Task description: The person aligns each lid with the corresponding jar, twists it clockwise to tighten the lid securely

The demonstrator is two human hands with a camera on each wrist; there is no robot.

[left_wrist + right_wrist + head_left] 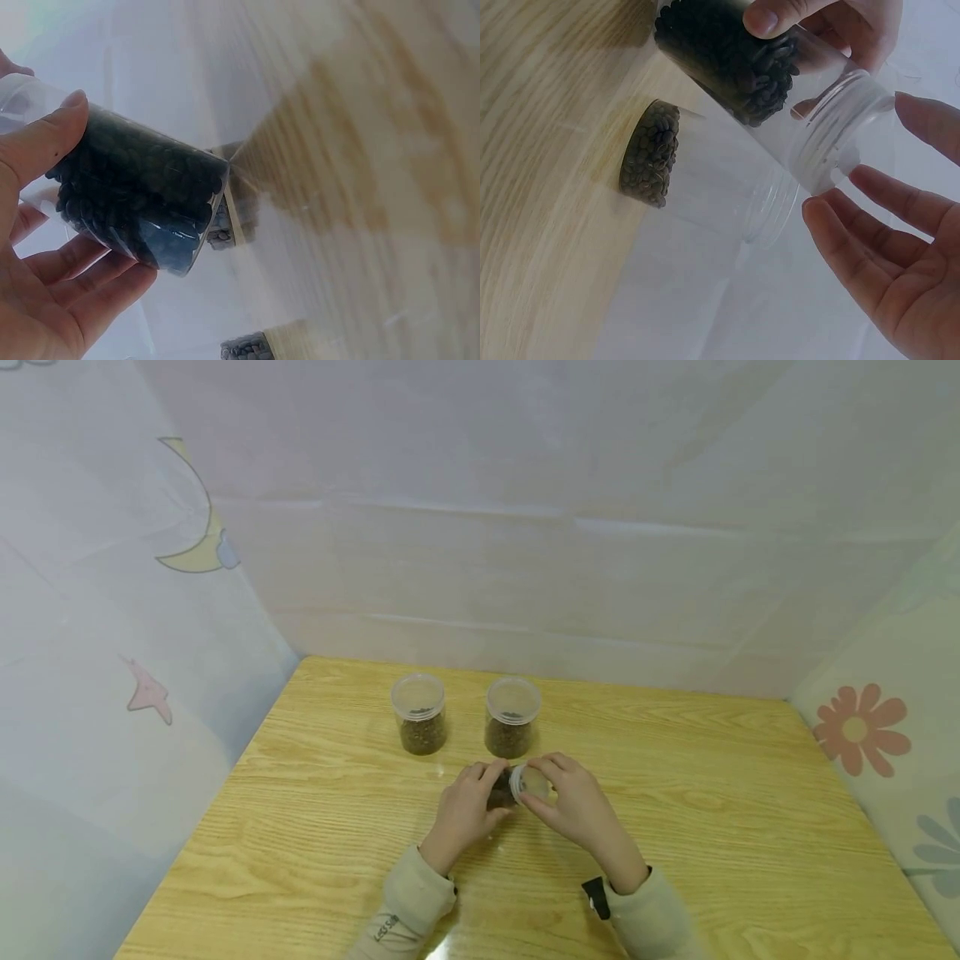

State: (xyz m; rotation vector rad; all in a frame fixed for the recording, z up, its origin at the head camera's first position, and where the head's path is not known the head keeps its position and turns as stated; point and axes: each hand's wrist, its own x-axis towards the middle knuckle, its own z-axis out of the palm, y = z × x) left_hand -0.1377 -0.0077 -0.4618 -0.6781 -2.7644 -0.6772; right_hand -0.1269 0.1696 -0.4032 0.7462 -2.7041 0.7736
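Observation:
My left hand (463,808) grips the body of a clear plastic jar (142,184) partly filled with dark, bean-like pieces. Its thumb lies on one side and the fingers curl round the other. At the jar's mouth, the thumb and fingertips of my right hand (576,803) pinch the rim of a clear screw lid (846,127). The lid is on the jar, though how tightly cannot be seen. In the head view the jar is tilted, its lid turned to the right. The right wrist view shows the dark pieces lying toward the jar's base.
Two similar lidded jars, a left one (422,727) and a right one (512,727), stand upright behind the hands, each partly filled with dark pieces. All is on a wood-grain table (720,827). Printed cloth (480,568) hangs around the back and sides.

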